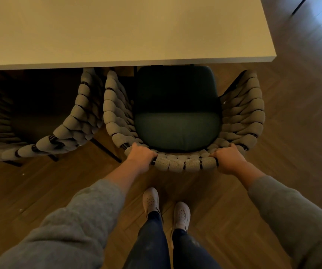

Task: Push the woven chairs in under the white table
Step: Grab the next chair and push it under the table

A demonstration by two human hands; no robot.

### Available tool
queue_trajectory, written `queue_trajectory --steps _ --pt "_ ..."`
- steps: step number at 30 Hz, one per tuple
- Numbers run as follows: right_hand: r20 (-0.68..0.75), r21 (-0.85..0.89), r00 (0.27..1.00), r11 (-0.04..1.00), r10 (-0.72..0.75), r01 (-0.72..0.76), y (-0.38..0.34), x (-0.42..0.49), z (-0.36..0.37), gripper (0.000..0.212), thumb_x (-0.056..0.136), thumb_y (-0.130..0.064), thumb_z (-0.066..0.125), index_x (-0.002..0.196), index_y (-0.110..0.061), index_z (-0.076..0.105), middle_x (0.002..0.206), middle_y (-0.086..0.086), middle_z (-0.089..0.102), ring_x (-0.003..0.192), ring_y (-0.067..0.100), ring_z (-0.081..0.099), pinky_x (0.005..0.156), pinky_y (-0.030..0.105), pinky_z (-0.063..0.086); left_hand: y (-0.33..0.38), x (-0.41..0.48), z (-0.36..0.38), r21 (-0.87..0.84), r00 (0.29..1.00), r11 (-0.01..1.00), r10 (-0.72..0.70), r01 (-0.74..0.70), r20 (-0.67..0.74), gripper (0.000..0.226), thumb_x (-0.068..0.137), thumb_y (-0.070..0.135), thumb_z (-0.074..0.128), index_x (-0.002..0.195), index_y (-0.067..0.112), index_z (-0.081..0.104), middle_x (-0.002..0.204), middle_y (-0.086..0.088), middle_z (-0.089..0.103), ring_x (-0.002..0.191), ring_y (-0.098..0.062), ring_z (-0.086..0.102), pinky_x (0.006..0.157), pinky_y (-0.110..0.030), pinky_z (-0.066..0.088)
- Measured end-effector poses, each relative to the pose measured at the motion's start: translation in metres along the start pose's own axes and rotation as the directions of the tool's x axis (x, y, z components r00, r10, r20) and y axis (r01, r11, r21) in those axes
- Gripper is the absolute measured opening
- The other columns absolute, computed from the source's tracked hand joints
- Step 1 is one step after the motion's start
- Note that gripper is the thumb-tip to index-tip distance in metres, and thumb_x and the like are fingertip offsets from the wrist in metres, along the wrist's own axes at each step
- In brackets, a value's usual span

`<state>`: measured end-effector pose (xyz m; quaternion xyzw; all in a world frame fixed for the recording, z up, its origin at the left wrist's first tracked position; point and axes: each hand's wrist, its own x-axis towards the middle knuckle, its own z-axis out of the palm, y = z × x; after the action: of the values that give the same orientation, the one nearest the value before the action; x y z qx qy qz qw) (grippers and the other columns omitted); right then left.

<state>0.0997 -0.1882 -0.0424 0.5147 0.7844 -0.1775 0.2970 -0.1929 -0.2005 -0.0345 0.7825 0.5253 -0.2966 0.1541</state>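
A grey woven chair (183, 163) with a dark green seat cushion (177, 131) stands right in front of me, facing the white table (129, 32). The front of its seat is just under the table's near edge. My left hand (139, 155) grips the left part of the woven back rim. On the right part of the same rim my right hand (229, 159) is closed. A second woven chair (71, 129) stands to the left, its seat in shadow below the tabletop.
The two chairs stand close, their armrests a narrow gap apart. Wooden herringbone floor (292, 133) spreads to the right past the table's corner (272, 57). My feet in light shoes (166, 206) are just behind the chair. Thin dark legs (300, 4) show at the top right.
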Motion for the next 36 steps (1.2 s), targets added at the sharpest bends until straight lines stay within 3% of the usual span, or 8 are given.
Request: queue_trajectory --steps 18,26,30,33,36 --pt "0.001 -0.020 1.000 1.000 -0.017 0.017 0.024 0.036 -0.027 0.026 0.092 -0.033 0.055 0.118 -0.039 0.058 0.113 -0.009 0.062 0.111 0.017 0.054 0.109 0.050 0.026 -0.016 0.046 -0.021 0.043 1.000 0.999 -0.015 0.014 0.002 0.047 0.093 0.020 0.058 0.137 0.033 0.046 0.122 0.001 0.060 0.120 -0.024 0.052 0.107 -0.053 0.029" --pt "-0.039 -0.040 0.999 0.999 0.005 -0.006 0.013 0.042 -0.025 0.029 0.089 -0.034 0.058 0.118 -0.039 0.057 0.114 -0.005 0.059 0.110 0.018 0.053 0.109 0.049 0.027 -0.023 0.047 -0.018 0.050 1.000 0.999 -0.021 0.021 -0.018 0.041 0.093 0.017 0.057 0.132 0.030 0.051 0.127 0.000 0.059 0.128 -0.025 0.047 0.115 -0.061 0.015" --pt "-0.002 -0.048 0.999 0.998 0.049 -0.049 0.011 0.041 -0.025 0.039 0.088 -0.037 0.060 0.126 -0.040 0.053 0.122 -0.005 0.057 0.116 0.019 0.052 0.110 0.051 0.027 -0.019 0.040 -0.015 0.021 0.995 0.998 -0.059 0.061 -0.085 0.058 0.090 0.014 0.061 0.143 0.029 0.041 0.146 -0.005 0.043 0.141 -0.028 0.031 0.116 -0.064 0.005" --pt "0.027 0.047 0.999 0.998 0.047 -0.049 0.000 0.038 -0.029 0.071 0.080 -0.051 0.067 0.143 -0.042 0.034 0.133 -0.004 0.051 0.123 0.021 0.048 0.110 0.052 0.028 -0.020 0.024 0.004 -0.069 0.976 0.995 -0.080 0.067 -0.204 0.077 0.090 0.008 0.061 0.154 0.027 0.021 0.159 -0.012 0.020 0.149 -0.030 0.009 0.119 -0.058 -0.002" --pt "-0.008 0.192 1.000 0.981 -0.028 0.029 -0.049 0.035 -0.040 0.094 0.078 -0.057 0.069 0.152 -0.037 0.015 0.146 0.003 0.040 0.131 0.024 0.044 0.112 0.049 0.031 -0.036 -0.004 0.032 -0.140 0.932 0.990 -0.049 -0.001 -0.358 0.085 0.093 0.017 0.060 0.156 0.029 0.003 0.163 -0.011 -0.004 0.150 -0.028 -0.009 0.117 -0.047 -0.010"
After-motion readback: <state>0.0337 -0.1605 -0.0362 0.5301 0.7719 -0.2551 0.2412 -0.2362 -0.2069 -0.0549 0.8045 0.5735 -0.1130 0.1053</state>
